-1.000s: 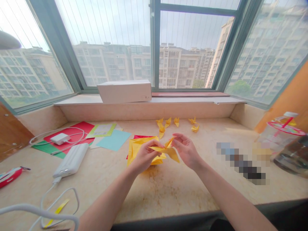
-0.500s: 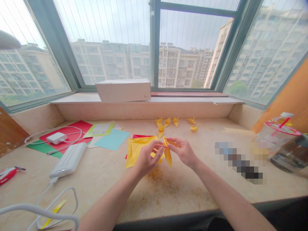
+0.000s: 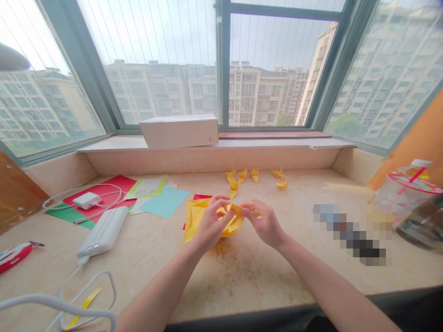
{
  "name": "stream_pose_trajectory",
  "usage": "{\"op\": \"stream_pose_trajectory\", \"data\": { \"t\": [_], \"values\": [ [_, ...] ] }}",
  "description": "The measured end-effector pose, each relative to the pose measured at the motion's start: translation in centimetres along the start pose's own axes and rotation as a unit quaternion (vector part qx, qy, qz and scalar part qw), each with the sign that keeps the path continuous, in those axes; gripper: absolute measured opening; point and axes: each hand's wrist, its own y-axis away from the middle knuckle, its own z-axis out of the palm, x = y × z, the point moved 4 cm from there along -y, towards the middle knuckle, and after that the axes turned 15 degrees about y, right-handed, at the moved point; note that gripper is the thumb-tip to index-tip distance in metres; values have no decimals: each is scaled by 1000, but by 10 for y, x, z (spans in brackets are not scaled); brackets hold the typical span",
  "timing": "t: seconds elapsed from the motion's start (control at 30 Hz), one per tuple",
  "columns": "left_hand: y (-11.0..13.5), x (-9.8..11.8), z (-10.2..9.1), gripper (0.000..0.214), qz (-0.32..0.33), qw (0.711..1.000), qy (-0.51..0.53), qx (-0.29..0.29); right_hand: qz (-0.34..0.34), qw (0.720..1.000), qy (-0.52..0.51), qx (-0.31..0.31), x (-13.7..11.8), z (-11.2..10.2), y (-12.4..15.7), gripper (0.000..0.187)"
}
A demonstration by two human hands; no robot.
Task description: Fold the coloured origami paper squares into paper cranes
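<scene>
My left hand (image 3: pixel 209 225) and my right hand (image 3: pixel 263 223) meet over the marble counter, both pinching a small folded yellow paper piece (image 3: pixel 234 218) held between them. My fingers cover much of the piece. Just behind my left hand lies a stack of yellow paper sheets (image 3: pixel 194 216) on a red sheet (image 3: pixel 200 197). Several finished yellow folded paper figures (image 3: pixel 254 177) stand in a loose row further back, near the wall under the window.
At the left lie a white power bank (image 3: pixel 103 231) with cables, a white charger (image 3: pixel 86 200) on red and green paper, a light blue sheet (image 3: pixel 164 201). A white box (image 3: pixel 179 131) sits on the sill. A clear plastic container (image 3: pixel 403 193) stands right.
The yellow piece was spread out between my hands, then turned upright, and is now drawn in close between my fingertips. My hands have moved nearer together.
</scene>
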Motion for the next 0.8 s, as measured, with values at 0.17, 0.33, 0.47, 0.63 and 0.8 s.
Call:
{"op": "stream_pose_trajectory", "data": {
  "t": [0.17,0.33,0.47,0.63,0.8],
  "values": [
    [-1,-3,-1,23,-48,997,61,-12,83,996,-9,-17,10,1,-2,32],
    [-2,-7,-3,19,-33,999,24,9,62,992,-68,-88,4,6,1,36],
    [-3,-10,-2,16,-15,1000,4,12,55,983,-112,-133,-1,14,4,42],
    [-2,-12,2,24,-36,998,55,5,101,961,-237,-105,3,21,3,30],
    [3,-11,14,35,-71,990,102,-71,117,967,-222,-49,4,16,1,25]
  ]
}}
